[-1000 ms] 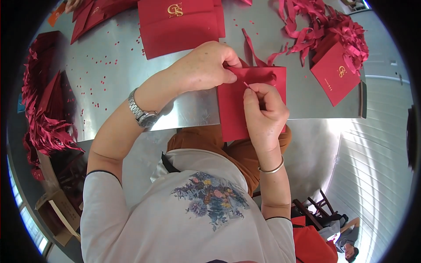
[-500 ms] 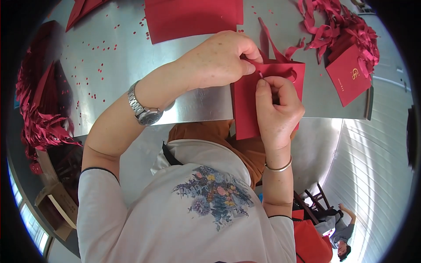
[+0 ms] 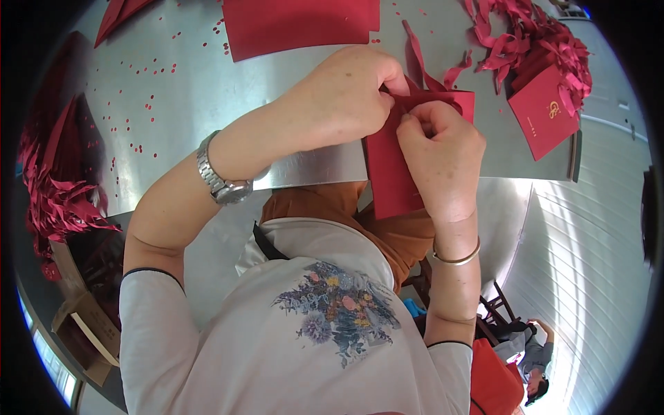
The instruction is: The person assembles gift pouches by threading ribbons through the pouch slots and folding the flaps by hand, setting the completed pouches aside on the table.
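Note:
A red paper gift bag [image 3: 393,173] hangs partly over the table's near edge, its mouth facing away from me. My left hand [image 3: 353,93], wearing a steel watch, pinches the bag's top rim at its left corner, with the fingertips partly inside. Just right of it, the thumb and forefinger of my right hand [image 3: 446,155] are pinched close to the bag's front near the rim, on what looks like the end of a red ribbon handle; the fingertips partly hide it. Behind the bag, a loose red ribbon [image 3: 415,52] stretches away over the table.
Flat red bags [image 3: 301,31] lie at the far middle of the metal table [image 3: 304,166]. Ribboned red bags [image 3: 543,114] are heaped at right, and more ribbons [image 3: 62,204] at left. Small red paper dots are scattered about. Another person [image 3: 536,363] is at lower right.
My right hand has turned slightly, its wrist shifting right, while its fingertips stay by the bag's rim. The left hand keeps its pinch. The whole view has shifted slightly.

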The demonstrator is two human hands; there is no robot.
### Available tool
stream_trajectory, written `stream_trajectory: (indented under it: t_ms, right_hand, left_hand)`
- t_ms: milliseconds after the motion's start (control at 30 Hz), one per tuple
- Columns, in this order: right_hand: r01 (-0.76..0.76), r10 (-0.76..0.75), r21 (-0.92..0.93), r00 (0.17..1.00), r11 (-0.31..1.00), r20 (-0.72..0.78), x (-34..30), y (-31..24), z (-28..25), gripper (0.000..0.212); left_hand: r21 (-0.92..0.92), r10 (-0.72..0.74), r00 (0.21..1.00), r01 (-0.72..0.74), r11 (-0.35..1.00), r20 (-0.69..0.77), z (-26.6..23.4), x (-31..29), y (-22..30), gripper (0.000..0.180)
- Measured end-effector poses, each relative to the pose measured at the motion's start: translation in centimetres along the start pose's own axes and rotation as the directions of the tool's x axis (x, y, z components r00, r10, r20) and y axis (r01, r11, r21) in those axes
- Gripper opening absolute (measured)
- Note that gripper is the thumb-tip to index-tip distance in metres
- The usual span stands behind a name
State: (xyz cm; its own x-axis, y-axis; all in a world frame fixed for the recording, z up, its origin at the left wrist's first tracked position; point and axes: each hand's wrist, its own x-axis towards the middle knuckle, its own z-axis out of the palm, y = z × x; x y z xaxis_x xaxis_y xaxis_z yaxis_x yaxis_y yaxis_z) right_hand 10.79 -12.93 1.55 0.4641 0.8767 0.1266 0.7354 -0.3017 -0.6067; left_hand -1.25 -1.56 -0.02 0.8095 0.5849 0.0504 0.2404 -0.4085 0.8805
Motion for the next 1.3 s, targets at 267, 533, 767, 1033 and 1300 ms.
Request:
stream_trajectory:
  t_ms: [267,533,767,1033,1300]
  right_hand:
    - [0.277,-0.257,-0.550,0.960,0.788,0.114,0.7,-2.5,0.2,0.011]
    - [-0.511,0.321,0.391,0.830,0.765,0.455,2.8,-0.1,-2.1,0.018]
    - [0.230,-0.280,-0.432,0.958,0.872,-0.055,0.3,-1.1,0.8,0.016]
    - [0.137,-0.141,-0.035,0.978,0.990,-0.151,1.0,0.5,0.6,0.013]
    - [0.326,-0.414,-0.467,0.905,0.822,-0.099,1.0,1.0,1.3,0.014]
  left_hand:
    - [0.139,0.128,0.980,-0.107,0.985,-0.151,0.5,-0.7,0.9,0.015]
    - [0.157,0.204,0.950,-0.170,0.973,-0.238,1.7,-0.8,1.0,0.008]
    - [0.126,0.199,0.917,-0.164,0.978,-0.347,2.3,-0.8,0.2,0.006]
    - [-0.144,-0.102,0.991,0.088,0.986,-0.091,0.5,0.2,0.2,0.014]
    - [0.015,0.137,0.964,-0.137,0.990,-0.230,2.0,-0.3,0.2,0.017]
